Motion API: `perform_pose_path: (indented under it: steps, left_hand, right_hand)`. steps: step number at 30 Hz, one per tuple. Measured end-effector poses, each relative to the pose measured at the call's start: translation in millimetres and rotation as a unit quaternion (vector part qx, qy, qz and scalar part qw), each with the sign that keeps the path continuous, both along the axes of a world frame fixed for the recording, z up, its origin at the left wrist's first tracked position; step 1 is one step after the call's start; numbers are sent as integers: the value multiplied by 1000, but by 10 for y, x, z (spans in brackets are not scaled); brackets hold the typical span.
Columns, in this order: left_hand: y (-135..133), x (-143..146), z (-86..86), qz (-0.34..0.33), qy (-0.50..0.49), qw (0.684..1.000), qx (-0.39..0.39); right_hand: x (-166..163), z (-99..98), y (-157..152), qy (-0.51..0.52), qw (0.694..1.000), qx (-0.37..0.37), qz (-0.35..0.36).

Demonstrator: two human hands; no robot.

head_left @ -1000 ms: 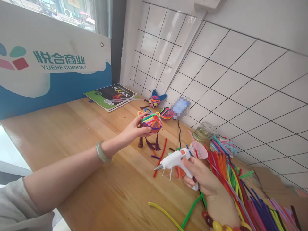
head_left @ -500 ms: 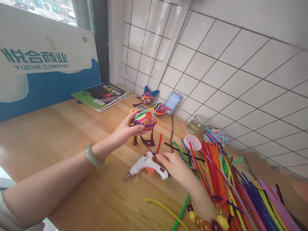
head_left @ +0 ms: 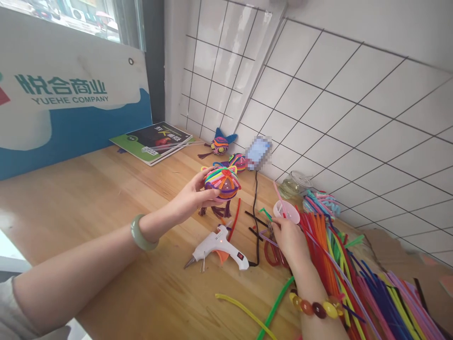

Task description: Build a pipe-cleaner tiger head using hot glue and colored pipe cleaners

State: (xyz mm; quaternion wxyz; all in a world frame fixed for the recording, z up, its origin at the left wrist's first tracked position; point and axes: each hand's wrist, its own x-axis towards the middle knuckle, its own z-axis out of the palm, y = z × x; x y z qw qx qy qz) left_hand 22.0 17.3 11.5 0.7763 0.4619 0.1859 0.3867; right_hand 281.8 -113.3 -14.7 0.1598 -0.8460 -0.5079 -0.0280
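My left hand (head_left: 193,193) is wrapped round a ball (head_left: 226,182) covered in coloured pipe cleaners, with small ear loops on top and dark tassels (head_left: 215,210) hanging below. It is held just above the table. My right hand (head_left: 292,238) is closed, fingertips pinched at a bent green pipe cleaner (head_left: 264,212) beside the pink bowl (head_left: 290,212). Red-handled scissors (head_left: 271,254) lie partly hidden under and beside that hand. Between my hands a white hot glue gun (head_left: 221,243) rests on its wire stand, nozzle pointing left.
Loose pipe cleaners (head_left: 316,236) lie in bundles along the right. Against the wall are a blue-eared ball (head_left: 220,144), another wrapped ball (head_left: 238,162), a blurred phone (head_left: 258,153) and a glass jar (head_left: 293,185). Booklets (head_left: 152,141) lie at back left. A black cord (head_left: 256,203) crosses the table.
My right hand has moved from behind the glue gun's handle to the right, over the scissors and loose pipe cleaners. My left hand still holds the ball, slightly tilted differently.
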Motion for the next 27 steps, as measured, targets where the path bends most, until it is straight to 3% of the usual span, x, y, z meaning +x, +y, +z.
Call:
perform_pose_path:
  steps: [6, 7, 9, 12, 15, 27]
  left_hand:
    - [-26, -1, 2, -23, -16, 1000, -2]
    - [-34, 1, 0, -26, -13, 1000, -2]
    - [-54, 5, -5, -29, -8, 1000, -3]
    - [-91, 10, -13, -38, 3, 999, -7]
    - [-124, 13, -14, -53, 15, 998, -8]
    - [-204, 7, 39, -91, 6, 996, 1]
  right_hand:
    - [-238, 358, -45, 6, 987, 154, 45]
    - [-338, 424, -57, 18, 969, 230, 89]
    - [-552, 534, -84, 1, 934, 313, 175]
    - [-800, 610, -115, -47, 907, 327, 260]
    - [-899, 589, -117, -97, 896, 323, 290]
    - [-972, 527, -101, -262, 873, 311, 268]
